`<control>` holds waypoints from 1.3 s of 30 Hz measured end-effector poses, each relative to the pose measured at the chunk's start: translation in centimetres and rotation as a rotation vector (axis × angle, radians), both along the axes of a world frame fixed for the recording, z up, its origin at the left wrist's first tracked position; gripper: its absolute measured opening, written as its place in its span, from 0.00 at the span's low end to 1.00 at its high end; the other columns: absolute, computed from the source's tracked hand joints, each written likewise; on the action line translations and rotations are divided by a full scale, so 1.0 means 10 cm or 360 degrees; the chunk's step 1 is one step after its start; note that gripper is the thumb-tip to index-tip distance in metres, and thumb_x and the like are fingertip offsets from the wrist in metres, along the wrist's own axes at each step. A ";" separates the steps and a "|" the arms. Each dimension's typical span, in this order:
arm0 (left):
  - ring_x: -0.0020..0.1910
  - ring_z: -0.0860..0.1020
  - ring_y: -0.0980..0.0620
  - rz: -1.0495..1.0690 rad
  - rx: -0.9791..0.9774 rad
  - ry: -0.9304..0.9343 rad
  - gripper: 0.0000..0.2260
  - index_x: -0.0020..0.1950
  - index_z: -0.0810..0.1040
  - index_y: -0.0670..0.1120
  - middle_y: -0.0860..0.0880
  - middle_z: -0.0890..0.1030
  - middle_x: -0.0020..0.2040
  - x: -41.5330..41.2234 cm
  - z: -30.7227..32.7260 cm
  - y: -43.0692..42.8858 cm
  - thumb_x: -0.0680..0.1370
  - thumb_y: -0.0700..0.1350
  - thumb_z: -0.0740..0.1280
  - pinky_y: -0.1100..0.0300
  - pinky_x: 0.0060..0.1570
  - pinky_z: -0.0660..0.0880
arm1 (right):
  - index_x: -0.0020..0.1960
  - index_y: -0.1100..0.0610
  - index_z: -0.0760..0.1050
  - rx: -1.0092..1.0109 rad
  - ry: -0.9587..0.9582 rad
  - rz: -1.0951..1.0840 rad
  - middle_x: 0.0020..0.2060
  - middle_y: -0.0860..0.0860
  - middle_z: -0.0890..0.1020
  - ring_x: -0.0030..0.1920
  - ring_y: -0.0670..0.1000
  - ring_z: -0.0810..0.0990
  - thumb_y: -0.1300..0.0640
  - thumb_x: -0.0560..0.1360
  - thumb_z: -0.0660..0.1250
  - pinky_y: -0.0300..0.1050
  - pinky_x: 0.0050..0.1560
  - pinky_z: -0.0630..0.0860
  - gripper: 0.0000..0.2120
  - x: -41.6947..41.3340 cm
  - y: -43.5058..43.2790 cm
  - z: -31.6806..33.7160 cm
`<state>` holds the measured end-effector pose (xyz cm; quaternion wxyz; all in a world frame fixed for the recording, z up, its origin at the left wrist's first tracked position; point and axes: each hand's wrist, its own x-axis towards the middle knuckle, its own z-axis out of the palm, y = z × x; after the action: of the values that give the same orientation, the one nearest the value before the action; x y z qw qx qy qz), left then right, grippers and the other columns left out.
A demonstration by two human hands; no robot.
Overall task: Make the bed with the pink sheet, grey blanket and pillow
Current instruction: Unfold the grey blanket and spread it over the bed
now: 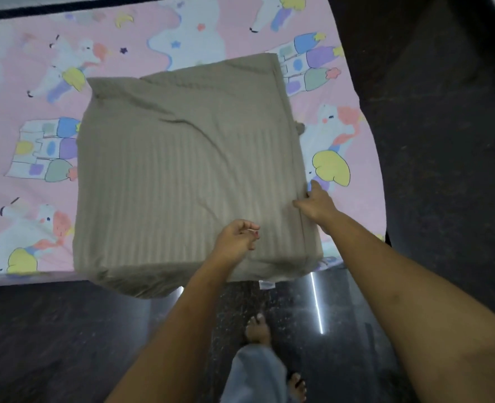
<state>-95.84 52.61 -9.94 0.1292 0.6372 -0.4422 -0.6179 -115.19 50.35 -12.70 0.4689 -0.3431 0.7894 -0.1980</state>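
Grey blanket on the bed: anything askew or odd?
Yes: the folded grey blanket lies rotated against the pink sheet, its near edge hanging past the sheet's front edge, with a crease across its top.

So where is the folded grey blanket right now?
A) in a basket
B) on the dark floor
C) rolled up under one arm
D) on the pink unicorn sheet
D: the grey blanket lies folded on the pink sheet, and the right hand holds its right edge.

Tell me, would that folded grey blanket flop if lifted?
Probably floppy: the blanket shows soft creases, and its near edge droops past the sheet. Folded thick, it likely unfolds if the right hand lifts only the edge it pinches.
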 end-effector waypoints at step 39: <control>0.45 0.75 0.37 0.1262 -0.0540 -0.1861 0.08 0.49 0.73 0.46 0.40 0.78 0.47 -1.51 0.26 -1.98 0.73 0.36 0.59 0.54 0.36 0.63 | 0.50 0.54 0.75 -0.1259 -0.0074 0.1698 0.24 0.47 0.75 0.25 0.43 0.71 0.43 0.75 0.66 0.40 0.32 0.69 0.15 -1.46 -4.31 1.15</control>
<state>-110.92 32.81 -7.29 0.1830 0.9468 -0.2645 -0.0060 -129.80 7.23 -1.23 0.3583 -0.8287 0.3689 -0.2210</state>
